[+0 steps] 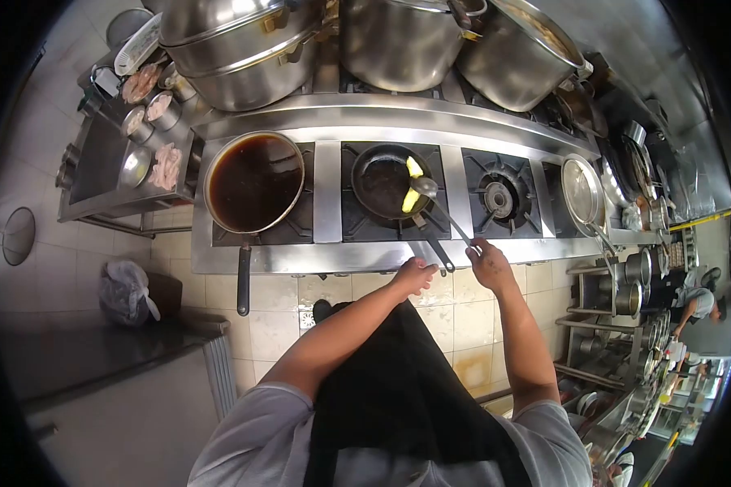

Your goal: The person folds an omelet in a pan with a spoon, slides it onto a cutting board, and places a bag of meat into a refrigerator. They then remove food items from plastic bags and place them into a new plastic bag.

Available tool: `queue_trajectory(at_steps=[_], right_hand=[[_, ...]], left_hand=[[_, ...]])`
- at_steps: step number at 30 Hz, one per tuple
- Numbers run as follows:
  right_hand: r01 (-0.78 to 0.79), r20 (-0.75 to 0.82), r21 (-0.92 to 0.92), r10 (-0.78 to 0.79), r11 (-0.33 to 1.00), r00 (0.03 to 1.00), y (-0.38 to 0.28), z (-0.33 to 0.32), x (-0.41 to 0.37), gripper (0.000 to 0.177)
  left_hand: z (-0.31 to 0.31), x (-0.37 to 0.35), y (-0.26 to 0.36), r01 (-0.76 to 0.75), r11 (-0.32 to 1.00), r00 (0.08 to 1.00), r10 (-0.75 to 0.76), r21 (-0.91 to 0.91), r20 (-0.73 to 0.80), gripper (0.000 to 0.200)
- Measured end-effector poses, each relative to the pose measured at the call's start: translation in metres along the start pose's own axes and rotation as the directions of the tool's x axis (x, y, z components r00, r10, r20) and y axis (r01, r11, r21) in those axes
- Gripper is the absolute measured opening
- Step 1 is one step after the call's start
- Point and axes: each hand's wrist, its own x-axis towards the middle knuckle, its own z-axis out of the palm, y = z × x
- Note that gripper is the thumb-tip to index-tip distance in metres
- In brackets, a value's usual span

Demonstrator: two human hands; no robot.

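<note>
Fingers of the right hand (487,263) grip a ladle (449,219) over a small frying pan (380,180) on the middle burner; the left hand's (415,277) are curled. A sauce-filled pan (254,183) sits left.

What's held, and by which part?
Right hand holds the ladle by the end of its handle, away from the bowl. Left hand: can't tell if it holds anything.

Steel stove (327,195) — pan of dark liquid (254,183), black skillet (378,180), large pots (398,49) behind — strainer (581,191) seemingly on right end.
</note>
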Motion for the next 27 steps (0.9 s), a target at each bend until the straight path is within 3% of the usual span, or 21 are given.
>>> queue_trajectory(at_steps=[2,4,6,7,9,10,11,13,14,17,22,25,27], right_hand=[[-0.005,0.048,0.191,-0.004,0.982,0.999,-0.001,0.004,0.003,0.032],[0.019,0.039,0.215,-0.028,0.977,0.999,-0.002,0.009,0.001,0.031],[0.075,0.014,0.322,-0.084,0.944,0.996,-0.009,0.012,-0.003,0.030],[0.079,0.017,0.321,-0.089,0.944,0.996,-0.012,0.011,-0.001,0.030],[-0.056,0.232,0.426,-0.049,0.903,0.972,-0.028,0.001,-0.003,0.029],[-0.277,0.326,0.586,0.092,0.761,0.941,-0.044,-0.003,-0.009,0.025],[-0.273,0.326,0.586,0.086,0.763,0.942,-0.042,0.002,-0.008,0.025],[-0.215,0.348,0.553,0.012,0.805,0.938,-0.035,0.018,-0.010,0.030],[-0.260,0.377,0.513,0.058,0.818,0.924,-0.050,0.011,-0.015,0.028],[-0.216,0.345,0.474,0.046,0.854,0.938,-0.052,0.015,-0.022,0.028],[-0.080,0.275,0.402,-0.037,0.912,0.961,-0.029,0.024,-0.023,0.030],[-0.200,0.294,0.476,0.059,0.856,0.954,-0.040,0.013,-0.024,0.031],[-0.307,0.371,0.532,0.109,0.789,0.922,-0.052,0.005,-0.021,0.032]], left_hand=[[0.006,0.011,0.000,0.045,0.994,0.998,-0.040,-0.101,0.045,0.047],[0.014,0.023,-0.001,0.088,0.975,0.993,-0.070,-0.202,0.093,0.047],[0.021,0.026,0.002,0.110,0.899,0.983,-0.037,-0.425,0.178,0.046],[0.024,0.028,0.003,0.108,0.897,0.984,-0.035,-0.429,0.174,0.046],[0.031,0.038,0.000,0.082,0.783,0.954,0.118,-0.616,0.277,0.045],[0.035,0.038,0.001,0.065,0.767,0.960,0.127,-0.638,0.250,0.034],[0.038,0.039,0.004,0.059,0.766,0.961,0.130,-0.640,0.245,0.034],[0.046,0.038,0.009,0.128,0.785,0.988,-0.044,-0.607,0.151,0.032],[0.051,0.039,0.008,0.113,0.707,0.993,-0.050,-0.698,0.110,0.030],[0.053,0.063,-0.011,0.009,0.640,0.999,0.027,-0.768,0.034,0.027],[0.041,0.062,-0.023,-0.077,0.703,0.994,0.000,-0.707,-0.108,0.019],[0.030,0.055,-0.029,-0.089,0.690,0.989,-0.024,-0.719,-0.146,0.018],[0.023,0.061,-0.045,-0.133,0.690,0.988,0.038,-0.712,-0.148,0.019]])
